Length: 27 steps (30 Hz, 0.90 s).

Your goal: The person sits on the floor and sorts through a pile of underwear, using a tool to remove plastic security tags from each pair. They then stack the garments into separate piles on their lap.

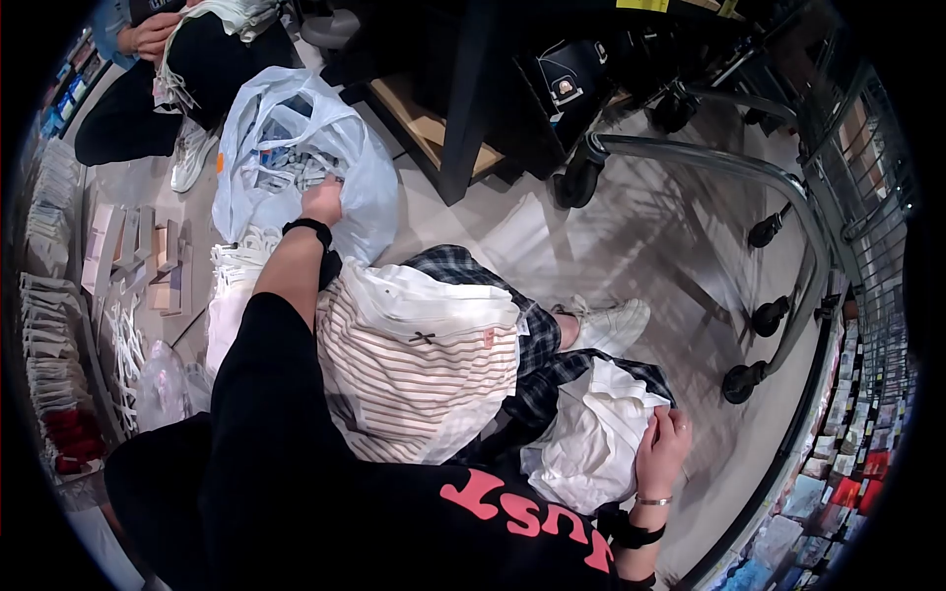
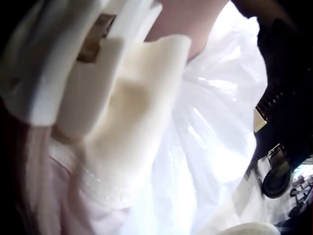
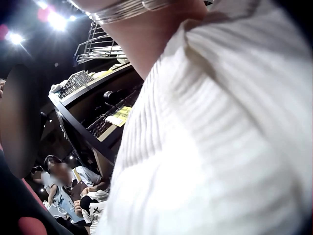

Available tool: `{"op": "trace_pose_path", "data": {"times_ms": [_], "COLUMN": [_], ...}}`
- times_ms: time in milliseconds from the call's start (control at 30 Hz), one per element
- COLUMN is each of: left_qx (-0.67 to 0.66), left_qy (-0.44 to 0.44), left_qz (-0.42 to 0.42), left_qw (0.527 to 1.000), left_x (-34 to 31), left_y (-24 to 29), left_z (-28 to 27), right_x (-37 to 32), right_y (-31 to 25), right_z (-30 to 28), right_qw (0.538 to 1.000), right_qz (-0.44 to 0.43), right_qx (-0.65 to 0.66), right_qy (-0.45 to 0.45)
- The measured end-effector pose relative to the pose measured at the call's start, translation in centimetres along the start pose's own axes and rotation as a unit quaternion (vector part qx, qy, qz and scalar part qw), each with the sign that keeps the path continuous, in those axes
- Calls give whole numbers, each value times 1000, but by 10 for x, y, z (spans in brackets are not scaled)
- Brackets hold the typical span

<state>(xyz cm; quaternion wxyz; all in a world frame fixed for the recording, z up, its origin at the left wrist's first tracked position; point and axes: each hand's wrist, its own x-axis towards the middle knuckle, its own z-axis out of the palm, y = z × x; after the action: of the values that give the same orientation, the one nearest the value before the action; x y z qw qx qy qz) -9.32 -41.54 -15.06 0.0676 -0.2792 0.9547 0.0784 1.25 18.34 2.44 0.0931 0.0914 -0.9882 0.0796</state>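
My left hand [image 1: 322, 202] reaches forward into the mouth of a translucent pale-blue plastic bag [image 1: 258, 128] on the floor; its fingers are hidden inside. The left wrist view shows the bag's film [image 2: 220, 147] beside a cream folded piece [image 2: 132, 122]. My right hand [image 1: 662, 445], with a bangle on its wrist, grips a white ribbed garment [image 1: 591, 438] on my lap, and this garment [image 3: 220, 147] fills the right wrist view. A striped garment [image 1: 414, 369] with a small bow lies over my knees.
A metal cart frame [image 1: 749, 172] on black wheels stands to the right. White hangers [image 1: 123, 335] and small boxes [image 1: 148, 261] lie at the left, by shelves. Another person [image 1: 168, 69] crouches behind the bag. My white shoe [image 1: 613, 323] is in front.
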Motion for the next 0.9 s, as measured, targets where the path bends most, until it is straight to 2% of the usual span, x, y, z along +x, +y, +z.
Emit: {"op": "trace_pose_path", "data": {"times_ms": [33,133,233,333,433,533,667,767,867,900], "left_qx": [-39,-109,-228,-168,-249,-250,-318,-53,-3,-2], "left_qy": [8,-75,-64,-23,-39,-40,37,26,80,60], "left_qz": [-4,42,15,-40,-89,37,-36,84,15,26], "left_qw": [999,990,972,985,964,967,947,995,997,998], "left_x": [-6,24,90,80,48,86,79,42,31,6], "left_y": [5,-11,-53,-38,-11,-42,-35,-10,-20,-14], "left_z": [-5,17,90,80,38,90,94,40,27,-4], "right_x": [1,1,2,2,0,0,-1,-3,-8,-9], "right_y": [-1,-3,-5,-5,-4,-4,-6,-2,4,5], "right_z": [0,-1,-1,-2,-1,2,2,-1,5,9], "right_qw": [1000,1000,1000,1000,1000,1000,1000,1000,997,995], "right_qz": [0,-2,-1,-3,-3,-2,3,4,19,28], "right_qx": [-1,-3,-4,-8,-12,-10,-9,9,62,84], "right_qy": [1,0,-2,-7,-8,0,-4,0,35,50]}}
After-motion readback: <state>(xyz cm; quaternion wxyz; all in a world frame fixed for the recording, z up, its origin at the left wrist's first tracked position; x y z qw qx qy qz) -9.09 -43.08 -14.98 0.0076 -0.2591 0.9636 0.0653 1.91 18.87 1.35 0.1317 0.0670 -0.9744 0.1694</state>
